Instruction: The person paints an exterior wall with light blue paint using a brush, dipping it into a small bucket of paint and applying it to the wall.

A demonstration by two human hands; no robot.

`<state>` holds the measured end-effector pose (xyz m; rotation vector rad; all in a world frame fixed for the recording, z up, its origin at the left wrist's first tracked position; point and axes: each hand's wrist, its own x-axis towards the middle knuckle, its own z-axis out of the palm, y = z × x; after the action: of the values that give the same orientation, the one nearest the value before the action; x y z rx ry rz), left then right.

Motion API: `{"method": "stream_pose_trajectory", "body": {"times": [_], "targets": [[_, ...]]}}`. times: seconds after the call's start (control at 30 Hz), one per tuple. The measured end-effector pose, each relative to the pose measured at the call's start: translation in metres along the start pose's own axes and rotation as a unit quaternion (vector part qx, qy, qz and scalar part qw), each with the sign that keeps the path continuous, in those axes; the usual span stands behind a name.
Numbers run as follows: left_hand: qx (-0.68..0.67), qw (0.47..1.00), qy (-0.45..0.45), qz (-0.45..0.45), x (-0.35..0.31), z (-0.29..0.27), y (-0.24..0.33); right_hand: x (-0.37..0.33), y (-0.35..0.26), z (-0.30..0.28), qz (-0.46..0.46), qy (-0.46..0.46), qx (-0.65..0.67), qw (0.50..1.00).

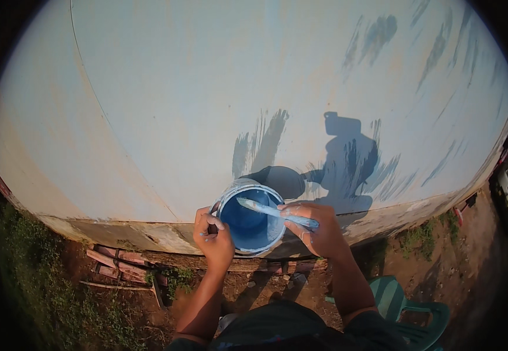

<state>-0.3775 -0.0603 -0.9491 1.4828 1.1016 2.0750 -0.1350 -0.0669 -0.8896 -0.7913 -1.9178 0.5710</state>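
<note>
My left hand (213, 237) grips the handle at the left rim of a small white bucket (227, 196) with blue paint inside. My right hand (315, 228) holds a paint brush (265, 209) by its pale blue handle, the bristle end lying over the bucket's open top. Both hands are held up in front of a large curved pale wall (207, 88), which bears several darker blue brush strokes (260, 143). Shadows of my head, the bucket and my arms fall on the wall just above my hands.
Below the wall's base lie reddish bricks (116, 263) on bare soil, with grass (43, 286) to the left. A green plastic chair (409, 307) stands at the lower right. More brush marks streak the wall's upper right (377, 35).
</note>
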Motion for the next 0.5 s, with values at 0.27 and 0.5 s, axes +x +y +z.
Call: {"method": "stream_pose_trajectory", "body": {"times": [0.27,0.5], "targets": [[-0.048,0.995,-0.028,-0.085,-0.003,0.033,-0.01,-0.038,-0.002,0.01,0.038,0.117,-0.008,0.992],[-0.119,0.984,-0.098,-0.092,0.014,0.058,0.004,-0.033,-0.004,-0.001,-0.073,0.042,-0.237,0.968]]}}
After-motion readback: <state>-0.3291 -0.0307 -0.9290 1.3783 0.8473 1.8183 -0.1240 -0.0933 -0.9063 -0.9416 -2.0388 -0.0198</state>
